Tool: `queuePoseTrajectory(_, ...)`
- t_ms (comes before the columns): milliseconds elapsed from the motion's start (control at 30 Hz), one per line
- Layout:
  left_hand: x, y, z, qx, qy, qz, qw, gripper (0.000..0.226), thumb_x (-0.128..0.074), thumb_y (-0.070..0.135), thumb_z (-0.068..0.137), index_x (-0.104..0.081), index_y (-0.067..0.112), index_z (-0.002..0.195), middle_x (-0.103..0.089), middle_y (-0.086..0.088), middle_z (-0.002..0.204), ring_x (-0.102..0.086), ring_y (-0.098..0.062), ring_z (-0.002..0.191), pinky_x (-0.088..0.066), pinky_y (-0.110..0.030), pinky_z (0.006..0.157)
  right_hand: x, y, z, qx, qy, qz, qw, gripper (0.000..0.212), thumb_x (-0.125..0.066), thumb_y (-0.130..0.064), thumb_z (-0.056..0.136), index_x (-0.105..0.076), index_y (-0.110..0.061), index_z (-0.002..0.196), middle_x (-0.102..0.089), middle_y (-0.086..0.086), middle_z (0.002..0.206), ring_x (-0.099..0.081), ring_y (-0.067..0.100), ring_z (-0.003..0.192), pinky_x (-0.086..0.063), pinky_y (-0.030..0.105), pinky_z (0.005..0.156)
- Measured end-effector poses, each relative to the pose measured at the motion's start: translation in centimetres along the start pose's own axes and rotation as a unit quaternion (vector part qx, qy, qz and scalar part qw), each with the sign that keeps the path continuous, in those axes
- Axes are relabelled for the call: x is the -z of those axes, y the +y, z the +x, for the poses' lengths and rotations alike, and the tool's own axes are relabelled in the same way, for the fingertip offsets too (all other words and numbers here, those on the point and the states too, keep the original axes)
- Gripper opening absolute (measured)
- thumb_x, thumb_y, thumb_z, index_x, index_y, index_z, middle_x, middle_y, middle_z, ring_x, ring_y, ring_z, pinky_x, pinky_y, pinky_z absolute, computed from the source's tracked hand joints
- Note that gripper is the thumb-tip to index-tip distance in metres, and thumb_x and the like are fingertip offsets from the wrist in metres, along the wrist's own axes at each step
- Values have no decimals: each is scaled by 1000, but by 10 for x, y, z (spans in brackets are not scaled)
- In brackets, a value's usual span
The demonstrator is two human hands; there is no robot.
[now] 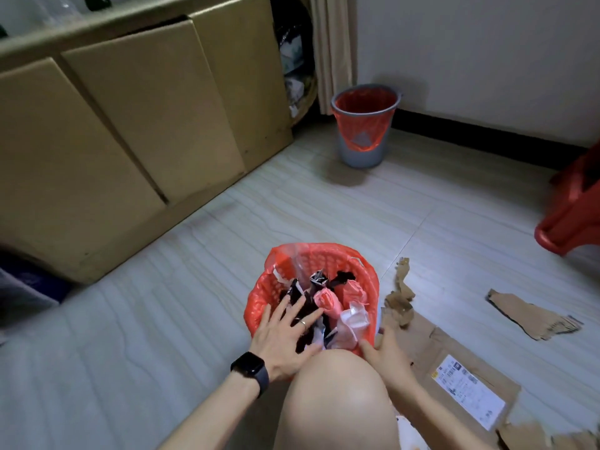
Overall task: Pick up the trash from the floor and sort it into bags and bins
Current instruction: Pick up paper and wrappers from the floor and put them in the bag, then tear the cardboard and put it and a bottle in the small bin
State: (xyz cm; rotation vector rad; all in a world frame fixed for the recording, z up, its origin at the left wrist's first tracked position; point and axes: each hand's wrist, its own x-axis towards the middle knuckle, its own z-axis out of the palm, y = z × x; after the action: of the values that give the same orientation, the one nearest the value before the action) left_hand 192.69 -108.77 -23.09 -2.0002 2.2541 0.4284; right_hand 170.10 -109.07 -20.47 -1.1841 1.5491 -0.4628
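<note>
Trash (324, 298) sits packed in the near bin (328, 254), and more lies as torn cardboard on the floor (162, 303) to its right. Biggest in view is the tan carton (107, 131) along the left, its flaps hanging down the side; what it holds is too blurred to tell. Behind its far corner a black bag (292, 60) bulges with crumpled white and dark scraps. At lower right lies a flat cardboard sheet (454, 355) bearing a white shipping label (467, 389). A red plastic stool (571, 219) shows at the right edge. By the far wall stands a grey bin (360, 155) lined with a red bag. The near bin, lined the same way, stands just in front of the person's knee (334, 401) and holds black wrappers, pink-red wads and crumpled white plastic. A torn cardboard piece (532, 316) lies well to its right, and a ragged strip (401, 297) just beside it. The left hand (285, 332), fingers straight and spread, presses flat on the black wrappers and grips nothing. The right hand (383, 349) holds the near bin's right side, thumb on the rim, fingers curled against the outer wall. A dark watch (250, 368) sits on the left wrist and a ring (302, 323) on one left finger
</note>
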Motion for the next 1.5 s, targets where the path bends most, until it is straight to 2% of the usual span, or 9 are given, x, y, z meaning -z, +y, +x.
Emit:
queuePoseTrajectory(100, -7, 1, -1, 47, -5, 21, 999, 73, -7, 76, 79, -8, 55, 149, 10, 10, 163, 15, -25, 150, 5, -55, 118, -12, -10, 15, -13, -6, 73, 997, 21, -59, -20, 98, -47, -8, 111, -65, 11, 91, -58, 4, 62, -39, 8, 45)
queuePoseTrajectory(200, -4, -3, 14, 102, 28, 4, 994, 63, -19, 67, 90, -14, 50, 151, 7, 9, 164, 12, -23, 150, 5, -53, 118, -19, -24, 37, -16, -10, 131, 991, 32, -62, -24, 97, -52, -6, 121, -63, 10, 68, -60, 12, 47, -48, 24, 45)
queuePoseTrajectory(433, 0, -20, 48, 146, 85, -35, 985, 56, -26, 58, 91, -30, 51, 146, -12, 3, 164, -1, -16, 151, 4, -49, 119, -2, -36, 75, 7, -47, 76, 996, 39, -63, -36, 95, -53, -28, 132, -75, 1, 92, -75, 21, 70, -57, 35, 64)
queuePoseTrajectory(767, 13, 14, 64, 176, 119, -29, 977, 52, -31, 45, 98, -38, 33, 148, -21, -3, 161, -13, -21, 149, -10, -55, 118, 71, 23, 47, -31, 11, 45, 998, 49, -58, -34, 98, -43, -22, 142, -61, 3, 110, -74, 23, 79, -53, 32, 65)
queuePoseTrajectory(867, 26, 42, 71, 106, 184, -12, 977, 58, -41, 43, 86, -53, 21, 138, -42, -12, 150, -37, -30, 139, -28, -57, 110, 117, 33, 31, -22, 17, -46, 999, 43, -57, -36, 96, -47, -26, 136, -67, -5, 108, -74, 15, 75, -55, 32, 66)
queuePoseTrajectory(1000, 42, 111, 96, -32, 182, -9, 983, 68, -53, 35, 77, -47, 18, 142, -41, -16, 149, -36, -31, 137, -32, -54, 110, 207, 43, 3, -7, 40, -232, 972, 43, -56, -38, 95, -50, -24, 136, -69, -6, 120, -68, 15, 96, -49, 27, 84)
queuePoseTrajectory(1133, 52, 197, 123, -139, 83, -9, 987, 69, -55, 32, 88, -29, 24, 151, -26, -9, 158, -29, -29, 141, -26, -45, 114, 294, 54, -36, -43, 97, -325, 940, 41, -53, -32, 98, -50, -22, 137, -68, -2, 125, -61, 24, 114, -42, 28, 88)
queuePoseTrajectory(1333, 58, 338, 162, -392, -33, 203, 897, 61, -48, 29, 92, -29, 28, 150, -29, -4, 156, -29, -25, 142, -28, -40, 113, 387, 119, -120, -133, 207, -255, 935, 45, -56, -37, 97, -51, -22, 139, -67, -1, 127, -59, 23, 116, -41, 29, 92)
queuePoseTrajectory(1500, 3, 439, 157, -427, -80, 220, 873, 54, -48, 30, 90, -40, 28, 144, -38, -3, 149, -34, -26, 137, -33, -43, 108, 398, 237, -153, -197, 300, -129, 924, 44, -62, -34, 94, -55, -19, 135, -64, 3, 129, -61, 21, 114, -48, 36, 98)
